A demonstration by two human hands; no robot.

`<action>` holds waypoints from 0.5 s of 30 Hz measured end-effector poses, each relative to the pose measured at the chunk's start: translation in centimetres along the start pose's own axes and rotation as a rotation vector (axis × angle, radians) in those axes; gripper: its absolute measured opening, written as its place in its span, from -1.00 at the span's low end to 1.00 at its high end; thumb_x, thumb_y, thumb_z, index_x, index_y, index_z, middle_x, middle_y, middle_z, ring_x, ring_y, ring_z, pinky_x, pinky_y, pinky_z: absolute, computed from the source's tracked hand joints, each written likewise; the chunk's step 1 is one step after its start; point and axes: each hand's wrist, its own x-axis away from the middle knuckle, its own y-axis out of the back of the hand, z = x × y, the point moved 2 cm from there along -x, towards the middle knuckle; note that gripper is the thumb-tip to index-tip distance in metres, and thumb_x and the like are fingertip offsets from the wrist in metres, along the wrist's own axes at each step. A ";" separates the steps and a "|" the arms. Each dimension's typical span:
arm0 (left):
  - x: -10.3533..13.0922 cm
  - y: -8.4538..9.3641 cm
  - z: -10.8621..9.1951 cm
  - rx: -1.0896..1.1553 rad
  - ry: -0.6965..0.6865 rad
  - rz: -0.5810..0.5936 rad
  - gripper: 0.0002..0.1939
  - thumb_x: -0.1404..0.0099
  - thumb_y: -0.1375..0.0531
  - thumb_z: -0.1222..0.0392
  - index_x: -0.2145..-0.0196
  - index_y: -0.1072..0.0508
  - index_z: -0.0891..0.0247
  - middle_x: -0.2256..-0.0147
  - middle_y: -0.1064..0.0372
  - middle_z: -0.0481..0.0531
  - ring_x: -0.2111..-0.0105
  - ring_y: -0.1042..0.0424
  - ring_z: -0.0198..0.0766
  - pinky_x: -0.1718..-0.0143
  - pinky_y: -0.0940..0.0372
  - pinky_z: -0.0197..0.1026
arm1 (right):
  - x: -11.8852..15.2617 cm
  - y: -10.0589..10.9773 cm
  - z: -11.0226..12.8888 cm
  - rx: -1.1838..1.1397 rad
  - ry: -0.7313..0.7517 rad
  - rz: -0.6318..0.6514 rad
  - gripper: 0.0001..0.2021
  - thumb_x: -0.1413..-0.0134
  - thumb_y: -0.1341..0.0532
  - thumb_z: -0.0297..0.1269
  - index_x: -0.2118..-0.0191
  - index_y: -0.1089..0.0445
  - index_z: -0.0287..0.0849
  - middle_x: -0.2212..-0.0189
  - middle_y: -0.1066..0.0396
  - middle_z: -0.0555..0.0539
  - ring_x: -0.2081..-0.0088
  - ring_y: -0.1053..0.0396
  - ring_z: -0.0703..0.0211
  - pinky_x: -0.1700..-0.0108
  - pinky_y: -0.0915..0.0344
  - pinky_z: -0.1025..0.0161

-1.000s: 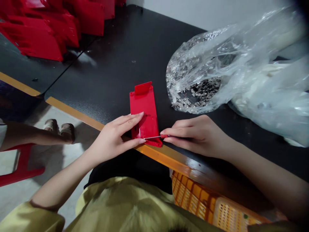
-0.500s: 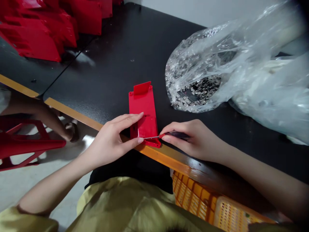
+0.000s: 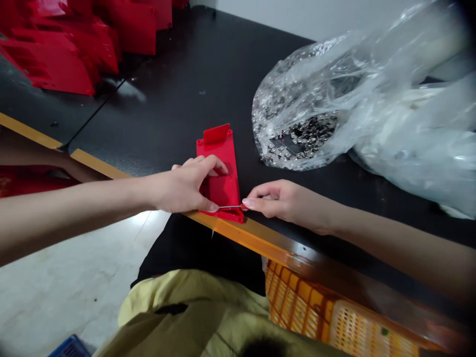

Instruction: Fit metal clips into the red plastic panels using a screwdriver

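One red panel, one metal-shafted tool, several overlapping red panels, many small metal pieces

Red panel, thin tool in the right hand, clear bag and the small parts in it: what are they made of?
Red panel: likely plastic, semi-gloss; uniform color, soft sheen.
Thin tool: shaft probably metal, gray and shiny; grip unclear, mostly hidden by the right hand.
Bag: plastic film, glossy; transparent, wrinkled.
Small parts: probably metal; silvery glints.

Yellowish top, apparently black trousers
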 end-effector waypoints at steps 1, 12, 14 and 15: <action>-0.1 0.3 -0.2 0.028 0.048 0.033 -0.38 0.00 -0.32 0.08 -0.04 -0.33 0.18 0.06 -0.37 0.11 0.06 -0.37 -0.05 0.13 -0.33 -0.09 | -0.1 0.0 -0.2 -0.042 -0.021 0.009 -0.60 0.07 -0.31 0.09 0.44 -0.43 -0.22 0.66 -0.11 0.12 0.65 0.10 0.45 0.65 0.27 0.36; 3.0 1.7 -2.2 -0.286 -0.162 -0.288 -0.59 -0.29 -0.12 0.08 -0.06 -0.37 0.24 -0.04 -0.32 0.14 -0.03 -0.31 -0.07 -0.09 -0.20 -0.01 | 3.3 1.3 -2.4 0.173 0.442 -0.377 -0.80 -0.05 -0.30 -0.14 0.34 -0.54 -0.17 0.40 -0.52 -0.05 0.40 -0.38 0.25 0.34 -0.24 0.30; 2.8 0.8 -2.7 -0.290 -0.251 -0.242 -0.55 -0.31 -0.14 0.08 -0.11 -0.34 0.28 -0.08 -0.29 0.15 -0.07 -0.28 -0.12 -0.12 -0.19 -0.09 | 3.5 0.7 -2.4 0.250 0.524 -0.403 -0.84 -0.07 -0.29 -0.20 0.34 -0.54 -0.17 0.41 -0.53 -0.04 0.39 -0.41 0.24 0.33 -0.27 0.30; 2.6 0.5 -2.8 -0.283 -0.278 -0.215 -0.52 -0.31 -0.16 0.08 -0.13 -0.32 0.31 -0.10 -0.28 0.16 -0.10 -0.27 -0.13 -0.14 -0.18 -0.12 | 3.4 0.5 -2.3 0.272 0.554 -0.410 -0.85 -0.08 -0.28 -0.22 0.34 -0.55 -0.17 0.42 -0.54 -0.03 0.41 -0.41 0.25 0.34 -0.27 0.31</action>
